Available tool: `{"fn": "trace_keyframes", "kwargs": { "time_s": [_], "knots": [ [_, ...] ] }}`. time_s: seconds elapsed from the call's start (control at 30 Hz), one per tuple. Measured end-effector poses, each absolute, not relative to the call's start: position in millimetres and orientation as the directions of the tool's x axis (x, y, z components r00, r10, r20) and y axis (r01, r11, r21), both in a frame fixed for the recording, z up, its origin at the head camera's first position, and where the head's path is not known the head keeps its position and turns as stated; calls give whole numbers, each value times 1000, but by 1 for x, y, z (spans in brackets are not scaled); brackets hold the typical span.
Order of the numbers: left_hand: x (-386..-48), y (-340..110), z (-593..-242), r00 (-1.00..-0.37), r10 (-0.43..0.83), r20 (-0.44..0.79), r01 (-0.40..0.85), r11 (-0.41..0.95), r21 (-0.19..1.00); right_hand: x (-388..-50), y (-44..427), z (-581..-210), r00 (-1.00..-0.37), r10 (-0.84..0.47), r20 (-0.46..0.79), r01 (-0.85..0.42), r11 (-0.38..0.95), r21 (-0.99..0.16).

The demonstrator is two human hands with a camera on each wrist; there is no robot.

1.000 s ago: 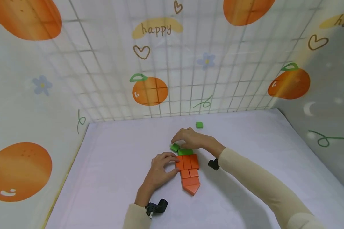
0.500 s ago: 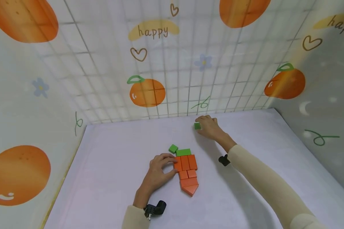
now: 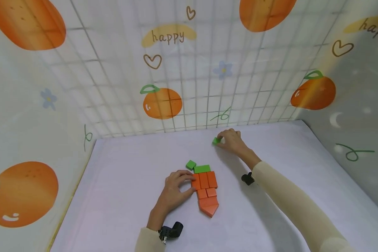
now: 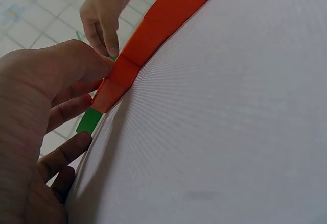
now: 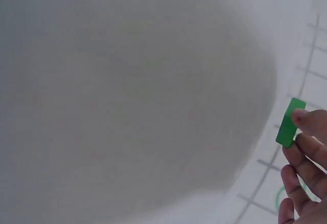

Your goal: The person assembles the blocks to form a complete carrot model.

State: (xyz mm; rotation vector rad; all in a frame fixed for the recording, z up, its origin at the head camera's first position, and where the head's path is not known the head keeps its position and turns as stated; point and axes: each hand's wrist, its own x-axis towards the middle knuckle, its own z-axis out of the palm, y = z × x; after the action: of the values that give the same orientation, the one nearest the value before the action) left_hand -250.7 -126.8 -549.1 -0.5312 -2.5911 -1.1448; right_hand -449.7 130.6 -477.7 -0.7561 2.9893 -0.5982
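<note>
My right hand point(image 3: 232, 141) pinches a small green block point(image 3: 215, 141) between thumb and fingers near the far edge. In the right wrist view the same green block point(image 5: 287, 127) shows a flat side under the thumb. My left hand point(image 3: 172, 190) lies left of a flat orange arrangement, its curved fingers and thumb touching the left upright orange block point(image 3: 195, 182). Two more upright orange blocks, two small orange blocks point(image 3: 207, 193), a wider block and a pointed piece point(image 3: 210, 209) join it. A green rectangular block point(image 3: 202, 169) tops the row; a tilted green block point(image 3: 190, 165) touches its left end.
White cloth covers the table point(image 3: 129, 168). A printed curtain point(image 3: 201, 77) with oranges hangs behind and at both sides. Black wrist cameras sit on both wrists, the left camera point(image 3: 173, 230) near the front.
My right hand has left the green blocks above the orange row, reached back and right, and taken hold of the loose green block, which is now turned. The left hand stays beside the orange blocks.
</note>
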Motion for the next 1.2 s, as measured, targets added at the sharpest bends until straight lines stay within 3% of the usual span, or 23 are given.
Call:
{"fn": "trace_keyframes", "kwargs": {
  "time_s": [0.53, 1.2],
  "knots": [
    [-257, -132, -547, -904, 215, 369, 416, 643, 643, -386, 118, -468, -813, -557, 168, -578, 741, -343],
    [-260, -132, -550, -916, 219, 336, 394, 651, 649, -375, 116, -483, -812, -565, 145, -577, 744, -336]
  ]
}}
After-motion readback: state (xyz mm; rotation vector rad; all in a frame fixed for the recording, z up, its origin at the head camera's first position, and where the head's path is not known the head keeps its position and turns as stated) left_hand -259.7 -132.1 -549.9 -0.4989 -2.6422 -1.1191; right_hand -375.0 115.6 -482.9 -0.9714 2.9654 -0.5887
